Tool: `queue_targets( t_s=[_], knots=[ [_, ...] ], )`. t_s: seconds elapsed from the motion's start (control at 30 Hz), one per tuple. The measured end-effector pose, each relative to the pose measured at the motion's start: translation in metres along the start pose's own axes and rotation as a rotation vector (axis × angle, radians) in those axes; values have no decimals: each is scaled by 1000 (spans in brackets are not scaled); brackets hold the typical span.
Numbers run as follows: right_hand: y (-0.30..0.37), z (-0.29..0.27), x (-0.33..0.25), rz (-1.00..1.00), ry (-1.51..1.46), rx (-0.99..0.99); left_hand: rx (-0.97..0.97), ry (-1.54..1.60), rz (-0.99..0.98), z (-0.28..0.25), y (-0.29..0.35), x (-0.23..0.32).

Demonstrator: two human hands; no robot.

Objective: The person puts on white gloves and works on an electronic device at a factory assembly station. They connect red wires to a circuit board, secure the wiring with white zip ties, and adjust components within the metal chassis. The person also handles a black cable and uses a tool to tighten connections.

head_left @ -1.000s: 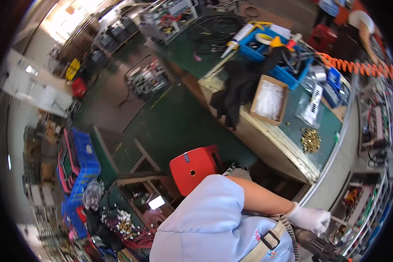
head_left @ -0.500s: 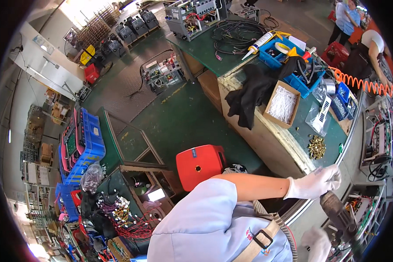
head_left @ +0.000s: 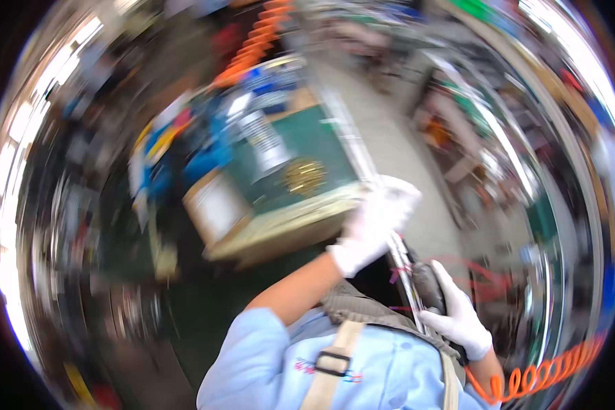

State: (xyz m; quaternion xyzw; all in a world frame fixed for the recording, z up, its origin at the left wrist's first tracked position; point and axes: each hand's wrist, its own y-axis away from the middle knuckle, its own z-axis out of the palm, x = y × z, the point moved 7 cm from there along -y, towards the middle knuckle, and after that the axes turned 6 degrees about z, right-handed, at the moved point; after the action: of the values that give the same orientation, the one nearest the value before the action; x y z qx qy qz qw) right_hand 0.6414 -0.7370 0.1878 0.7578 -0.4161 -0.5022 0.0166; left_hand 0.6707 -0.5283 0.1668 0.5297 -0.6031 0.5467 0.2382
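the green-topped workbench with pale, worn edges (head_left: 328,143) stands ahead and to the left, a long shiny metal rail (head_left: 404,277) running past its right side. the left hand in a white glove (head_left: 383,212) is over the bench's near right corner, too smeared for me to tell whether it grips anything. the right hand in a white glove (head_left: 458,311), lower down, is wrapped around the dark, rounded hand tool (head_left: 428,287). that tool lies below and right of the left hand, its long axis apparently slanting with the rail. the small heap of brass-coloured metal pieces (head_left: 305,176) sits nearer the left hand.
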Motion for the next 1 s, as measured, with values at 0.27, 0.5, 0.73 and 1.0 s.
queue_targets(
  t_s=[0.27,0.5,0.73,1.0],
  knots=[
    [121,30,38,133,-302,703,-729,1384,-844,166,-13,-47],
    [171,88,59,287,-452,1005,-1205,1220,-1025,266,33,2],
    [188,87,93,335,-384,989,-1335,1018,-959,301,41,4],
    [203,79,138,58,-716,866,-1504,781,-848,315,25,20]
  ],
)
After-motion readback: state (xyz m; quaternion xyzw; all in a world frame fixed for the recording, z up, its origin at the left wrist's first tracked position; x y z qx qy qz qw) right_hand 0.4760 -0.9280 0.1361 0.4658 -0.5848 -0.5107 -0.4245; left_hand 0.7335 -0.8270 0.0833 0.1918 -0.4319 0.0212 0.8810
